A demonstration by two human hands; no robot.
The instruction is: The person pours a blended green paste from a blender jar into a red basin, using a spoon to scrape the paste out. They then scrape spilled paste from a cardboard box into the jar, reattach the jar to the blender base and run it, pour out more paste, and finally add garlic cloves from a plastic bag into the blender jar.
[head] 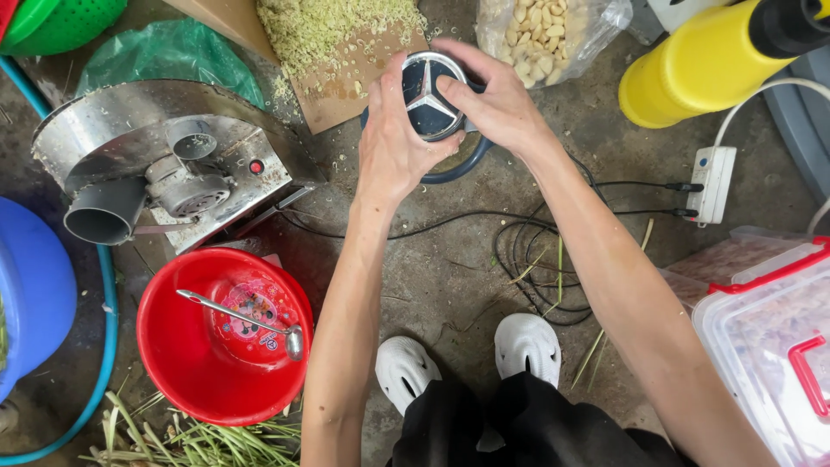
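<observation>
dark blue grinder stands on the concrete floor near a board of chopped bits, its round lid seated, left hand and right hand both grasping it, bag of kernels waiting unopened beside.

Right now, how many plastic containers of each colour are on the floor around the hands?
Red bowl: 1
Blue tub: 1
Green colander: 1
Yellow bottle: 1
Clear box with red handle: 1
Total: 5
</observation>
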